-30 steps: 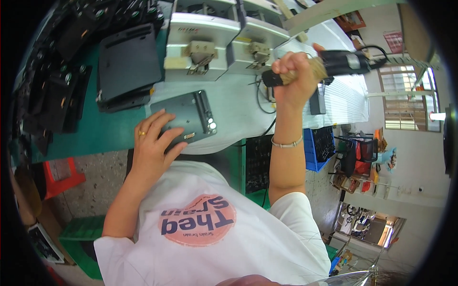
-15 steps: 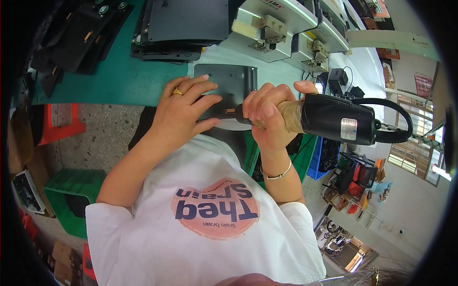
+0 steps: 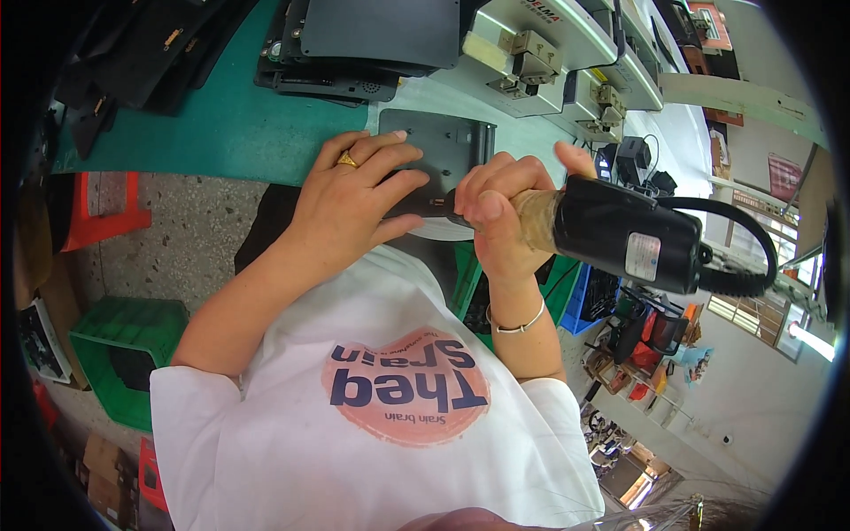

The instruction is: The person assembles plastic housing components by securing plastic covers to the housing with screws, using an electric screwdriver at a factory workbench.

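Note:
A flat black panel (image 3: 434,146) with small raised studs lies at the table's near edge. My left hand (image 3: 354,186) rests on its left part, fingers spread, a gold ring on one of them. My right hand (image 3: 505,212) is wrapped around the taped grip of a black electric screwdriver (image 3: 620,232), held almost level with its cord end to the right. The tool's front end is at the panel's near right part, close to a small copper-coloured piece (image 3: 437,202). My fingers partly hide the tip, so I cannot tell whether it touches a screw.
Stacked black panels (image 3: 372,35) stand beyond my left hand, with more dark plates (image 3: 168,53) at the far left. Grey metal machines (image 3: 522,62) line the back right. Below the table are a green crate (image 3: 124,354), a red stool (image 3: 106,217) and a blue crate (image 3: 591,301).
The view has shifted slightly, moving the panel and machines rightward in it. The screwdriver's cord end has tilted a little lower. Both hands keep their places at the panel.

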### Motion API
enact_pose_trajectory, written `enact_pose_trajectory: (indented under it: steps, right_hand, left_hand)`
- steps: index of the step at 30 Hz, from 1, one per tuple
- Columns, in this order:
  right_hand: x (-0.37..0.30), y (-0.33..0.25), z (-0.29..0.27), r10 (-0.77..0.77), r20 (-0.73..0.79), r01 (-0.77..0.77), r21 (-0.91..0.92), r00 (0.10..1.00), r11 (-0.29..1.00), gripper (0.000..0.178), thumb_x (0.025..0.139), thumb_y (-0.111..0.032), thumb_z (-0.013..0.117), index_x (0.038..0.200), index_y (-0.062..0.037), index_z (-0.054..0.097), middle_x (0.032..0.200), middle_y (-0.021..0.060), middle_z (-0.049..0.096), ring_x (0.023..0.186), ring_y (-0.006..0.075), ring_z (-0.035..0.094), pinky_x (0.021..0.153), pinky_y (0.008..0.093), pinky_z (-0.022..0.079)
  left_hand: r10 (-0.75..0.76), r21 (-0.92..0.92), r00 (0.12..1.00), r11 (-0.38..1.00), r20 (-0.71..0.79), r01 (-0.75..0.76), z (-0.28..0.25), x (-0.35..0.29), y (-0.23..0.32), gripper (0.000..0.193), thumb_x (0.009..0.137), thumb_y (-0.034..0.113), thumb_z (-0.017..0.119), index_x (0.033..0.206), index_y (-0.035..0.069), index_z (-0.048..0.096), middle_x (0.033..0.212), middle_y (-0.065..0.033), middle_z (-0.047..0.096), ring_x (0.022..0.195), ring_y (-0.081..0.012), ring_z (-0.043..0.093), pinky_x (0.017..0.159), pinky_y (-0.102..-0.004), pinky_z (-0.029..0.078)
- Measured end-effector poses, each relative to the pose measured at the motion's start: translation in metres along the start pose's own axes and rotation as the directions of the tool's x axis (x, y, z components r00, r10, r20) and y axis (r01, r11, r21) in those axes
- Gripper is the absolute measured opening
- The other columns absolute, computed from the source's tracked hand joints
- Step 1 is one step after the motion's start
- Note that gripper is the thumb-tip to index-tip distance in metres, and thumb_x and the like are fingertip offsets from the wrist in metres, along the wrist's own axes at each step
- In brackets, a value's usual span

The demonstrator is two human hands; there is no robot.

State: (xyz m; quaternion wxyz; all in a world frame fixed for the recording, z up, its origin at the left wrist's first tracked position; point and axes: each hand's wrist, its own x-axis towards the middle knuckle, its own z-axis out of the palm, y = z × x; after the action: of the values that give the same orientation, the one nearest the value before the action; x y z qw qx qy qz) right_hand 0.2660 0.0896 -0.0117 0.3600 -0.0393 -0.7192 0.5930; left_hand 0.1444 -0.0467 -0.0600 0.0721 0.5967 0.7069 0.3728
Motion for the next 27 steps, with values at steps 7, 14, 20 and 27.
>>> enact_pose_trajectory:
  steps: [7, 14, 20, 27]
  right_hand:
    - [0.002, 0.002, 0.006, -0.007, -0.082, 0.009, 0.026, 0.997, 1.0, 0.061, 0.083, 0.003, 0.07, 0.127, -0.0074, 0.029, 0.07, 0.0047, 0.057, 0.059, 0.0164, 0.055, 0.06, 0.0279, 0.048]
    - [-0.003, 0.001, 0.017, -0.067, -0.094, 0.064, -0.038, 0.993, 0.997, 0.056, 0.083, 0.006, 0.067, 0.121, -0.0093, 0.029, 0.07, 0.0064, 0.058, 0.057, 0.0174, 0.054, 0.059, 0.0292, 0.05]
    - [0.005, 0.003, 0.018, -0.012, -0.158, 0.019, 0.045, 0.987, 0.999, 0.055, 0.085, 0.005, 0.066, 0.125, -0.0076, 0.029, 0.07, 0.007, 0.057, 0.058, 0.0174, 0.055, 0.057, 0.0283, 0.049]
    - [0.002, -0.004, 0.023, -0.052, -0.172, 0.049, -0.019, 0.984, 0.999, 0.07, 0.085, 0.005, 0.066, 0.137, -0.0055, 0.021, 0.073, 0.0095, 0.057, 0.062, 0.0177, 0.056, 0.055, 0.0276, 0.049]
  left_hand:
    - [-0.009, -0.023, 1.0, 1.0, -0.018, 0.009, 0.003, -0.001, -0.002, 0.038, 0.069, 0.027, 0.08, 0.102, 0.014, 0.064, 0.118, -0.001, 0.059, 0.124, -0.0209, 0.05, 0.105, -0.042, 0.037]
    - [-0.004, -0.041, 1.0, 0.999, 0.0, 0.004, 0.003, -0.002, -0.006, 0.042, 0.071, 0.031, 0.079, 0.106, 0.014, 0.064, 0.122, -0.0015, 0.059, 0.125, -0.0221, 0.05, 0.104, -0.0438, 0.037]
    - [0.012, -0.028, 1.0, 1.0, -0.009, -0.012, 0.003, -0.003, -0.007, 0.043, 0.07, 0.031, 0.079, 0.107, 0.015, 0.064, 0.122, -0.0011, 0.059, 0.125, -0.022, 0.05, 0.104, -0.0435, 0.036]
    - [0.036, -0.047, 0.994, 0.998, -0.1, -0.041, 0.009, -0.004, -0.008, 0.042, 0.069, 0.027, 0.08, 0.106, 0.013, 0.064, 0.117, -0.0018, 0.061, 0.123, -0.0205, 0.052, 0.104, -0.0406, 0.035]
